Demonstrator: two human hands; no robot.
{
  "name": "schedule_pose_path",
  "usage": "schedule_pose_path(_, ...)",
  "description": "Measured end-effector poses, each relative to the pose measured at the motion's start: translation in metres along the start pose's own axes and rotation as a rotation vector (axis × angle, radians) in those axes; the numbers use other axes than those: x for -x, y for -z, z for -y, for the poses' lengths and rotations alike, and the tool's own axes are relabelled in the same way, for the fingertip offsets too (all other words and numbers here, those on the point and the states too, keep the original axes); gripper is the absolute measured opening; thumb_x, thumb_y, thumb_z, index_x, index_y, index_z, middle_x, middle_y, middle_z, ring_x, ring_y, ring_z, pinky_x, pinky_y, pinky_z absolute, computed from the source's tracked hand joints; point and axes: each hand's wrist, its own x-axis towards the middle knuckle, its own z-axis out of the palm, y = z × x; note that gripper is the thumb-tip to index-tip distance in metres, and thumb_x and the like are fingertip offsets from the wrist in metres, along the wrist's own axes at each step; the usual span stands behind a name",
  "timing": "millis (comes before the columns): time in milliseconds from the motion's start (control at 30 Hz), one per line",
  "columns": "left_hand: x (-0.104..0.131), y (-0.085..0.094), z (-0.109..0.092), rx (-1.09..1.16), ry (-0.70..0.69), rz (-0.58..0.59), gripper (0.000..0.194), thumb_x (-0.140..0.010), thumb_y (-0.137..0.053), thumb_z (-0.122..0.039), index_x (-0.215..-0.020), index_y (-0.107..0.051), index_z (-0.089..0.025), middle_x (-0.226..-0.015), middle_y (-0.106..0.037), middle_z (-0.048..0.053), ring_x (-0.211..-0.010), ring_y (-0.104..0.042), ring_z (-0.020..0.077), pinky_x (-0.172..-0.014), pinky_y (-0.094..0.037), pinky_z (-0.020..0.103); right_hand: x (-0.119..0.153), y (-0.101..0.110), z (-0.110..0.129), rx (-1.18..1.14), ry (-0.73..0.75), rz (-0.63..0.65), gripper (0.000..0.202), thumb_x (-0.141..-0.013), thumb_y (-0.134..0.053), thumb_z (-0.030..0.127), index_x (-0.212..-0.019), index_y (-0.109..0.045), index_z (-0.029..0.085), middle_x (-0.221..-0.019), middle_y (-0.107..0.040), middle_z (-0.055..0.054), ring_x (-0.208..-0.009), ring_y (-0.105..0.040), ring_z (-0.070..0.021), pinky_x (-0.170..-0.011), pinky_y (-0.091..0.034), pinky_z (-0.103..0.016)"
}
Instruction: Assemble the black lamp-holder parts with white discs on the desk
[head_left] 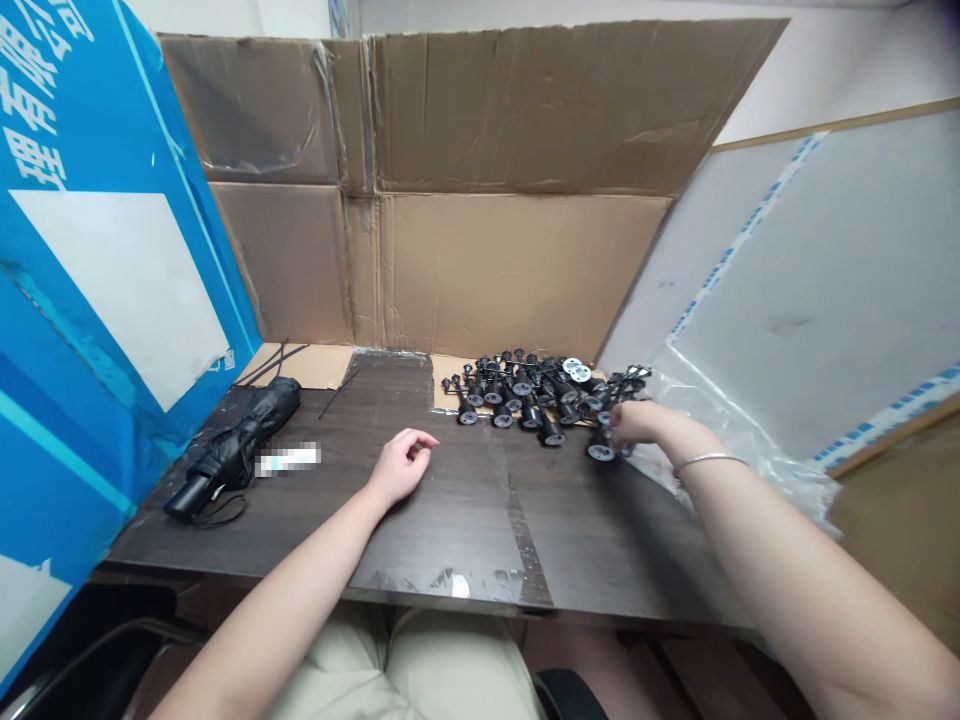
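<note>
Right of centre, the right hand (634,421) is touching black parts (523,385), grip hidden, can't tell; mid-frame, the left hand (400,468) is sitting loosely curled, empty!

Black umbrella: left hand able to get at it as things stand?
Likely yes: the left hand seems to hold nothing, and only a flat-looking white strip lies between it and the black umbrella.

Black parts (529,412) block back right; table (465,520) middle open.

umbrella (251,430): on table (465,500), left | parts (522,383): on table, right | cardboard panel (517,265): behind both | plastic sheeting (772,470): right of parts
</note>
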Motion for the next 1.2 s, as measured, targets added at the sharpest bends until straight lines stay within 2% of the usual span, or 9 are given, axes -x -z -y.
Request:
schedule_pose_path(100,0.000,0.000,0.000,-0.005,0.008,-0.001,0.018,-0.070,-0.048,-0.007,-0.078,-0.061,-0.016,-0.079,-0.061,0.001,-0.058,-0.052,0.0088,-0.057,-0.044,0.021,0.006,-0.008,-0.003,0.005,0.015,0.076,0.043,-0.049,-0.074,0.030,-0.089,-0.065,0.018,-0.089,-0.063,-0.011,-0.081,-0.060,-0.0276,-0.064,-0.045,-0.033)
schedule_pose_path(200,0.001,0.000,0.000,-0.008,0.010,-0.002,0.017,-0.070,-0.048,-0.008,-0.078,-0.061,-0.016,-0.079,-0.061,0.002,-0.059,-0.052,0.0091,-0.057,-0.045,0.021,0.013,-0.015,-0.001,0.002,0.012,0.052,0.058,-0.050,-0.072,0.044,-0.102,-0.061,0.019,-0.104,-0.057,-0.014,-0.085,-0.059,-0.0300,-0.066,-0.045,-0.036)
schedule_pose_path(367,0.001,0.001,-0.001,-0.015,0.015,0.003,0.017,-0.070,-0.048,-0.007,-0.078,-0.061,-0.016,-0.079,-0.060,0.002,-0.059,-0.052,0.0092,-0.058,-0.045,0.021,0.015,-0.015,0.004,-0.022,0.082,0.060,0.039,-0.058,-0.068,0.037,-0.092,-0.062,0.020,-0.082,-0.064,-0.008,-0.076,-0.061,-0.0259,-0.062,-0.044,-0.032)
schedule_pose_path(500,0.001,0.002,-0.003,-0.010,0.022,0.005,0.018,-0.070,-0.048,-0.007,-0.078,-0.061,-0.016,-0.079,-0.060,0.002,-0.058,-0.052,0.0088,-0.058,-0.045,0.021,0.013,-0.006,0.006,-0.033,0.092,-0.006,0.025,-0.066,-0.061,0.033,-0.088,-0.063,0.021,-0.083,-0.066,-0.006,-0.080,-0.061,-0.0233,-0.065,-0.043,-0.029)
schedule_pose_path(633,0.001,0.002,-0.004,-0.007,0.023,0.008,0.018,-0.070,-0.048,-0.007,-0.078,-0.061,-0.016,-0.079,-0.060,0.002,-0.058,-0.052,0.0088,-0.058,-0.045,0.021,0.011,-0.001,0.005,-0.055,0.066,-0.034,0.029,-0.068,-0.059,0.036,-0.093,-0.064,0.021,-0.091,-0.066,-0.008,-0.085,-0.060,-0.0234,-0.068,-0.043,-0.030)
schedule_pose_path(933,0.000,0.000,-0.001,-0.012,0.006,0.008,0.018,-0.070,-0.047,-0.008,-0.077,-0.061,-0.016,-0.078,-0.060,0.001,-0.058,-0.052,0.0090,-0.057,-0.045,0.021,0.015,0.006,0.022,0.021,0.063,0.120,0.030,-0.066,-0.060,0.036,-0.090,-0.064,0.019,-0.089,-0.065,-0.009,-0.083,-0.060,-0.0253,-0.067,-0.044,-0.031)
schedule_pose_path(1000,0.000,0.000,0.000,-0.012,0.006,0.009,0.018,-0.070,-0.047,-0.008,-0.077,-0.061,-0.017,-0.078,-0.060,0.001,-0.057,-0.052,0.0089,-0.057,-0.045,0.021,0.013,0.015,0.035,0.004,0.083,0.049,0.035,-0.069,-0.057,0.038,-0.097,-0.062,0.018,-0.096,-0.063,-0.011,-0.088,-0.059,-0.0257,-0.070,-0.044,-0.032)
schedule_pose_path(1100,0.000,0.000,0.001,-0.011,0.010,0.005,0.018,-0.070,-0.047,-0.008,-0.078,-0.061,-0.016,-0.079,-0.060,0.001,-0.058,-0.052,0.0089,-0.057,-0.045,0.021,0.003,0.024,0.055,-0.062,0.075,-0.173,0.051,-0.074,-0.051,0.042,-0.118,-0.051,0.016,-0.116,-0.053,-0.015,-0.104,-0.052,-0.0282,-0.080,-0.042,-0.034)
schedule_pose_path(1200,0.000,0.001,0.001,-0.012,0.010,0.004,0.018,-0.070,-0.047,-0.008,-0.078,-0.061,-0.016,-0.080,-0.061,0.002,-0.059,-0.053,0.0090,-0.058,-0.045,0.021,-0.006,0.017,0.071,-0.137,0.010,-0.197,0.071,-0.071,-0.049,0.056,-0.130,-0.037,0.018,-0.127,-0.041,-0.019,-0.114,-0.041,-0.0353,-0.085,-0.038,-0.042)
